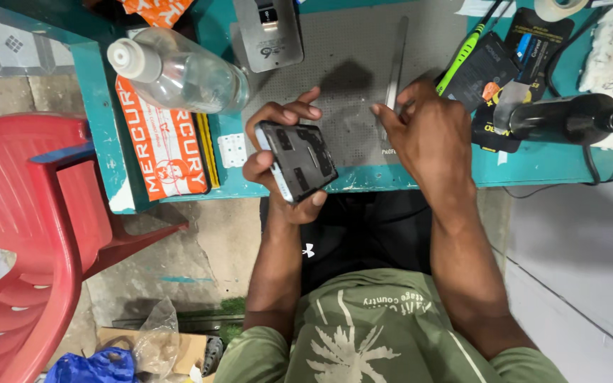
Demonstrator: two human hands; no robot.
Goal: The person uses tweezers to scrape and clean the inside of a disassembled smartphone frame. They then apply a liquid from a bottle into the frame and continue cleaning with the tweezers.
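Observation:
My left hand (278, 167) holds a dark phone (298, 161) with its back cover off and its inner parts showing, tilted over the table's front edge. My right hand (431, 135) rests on the grey work mat (349, 50), its fingertips pinched on the lower end of a thin metal tool (396, 60) that lies along the mat. The two hands are a short way apart.
A clear plastic bottle (179, 71) lies at the left of the teal table (533, 163), over an orange and white package (168, 152). A dark bottle (569, 119), black packets (487, 67) and a green tool (462, 51) sit right. A grey phone cover (269, 32) lies behind. Red chair (30, 234) at left.

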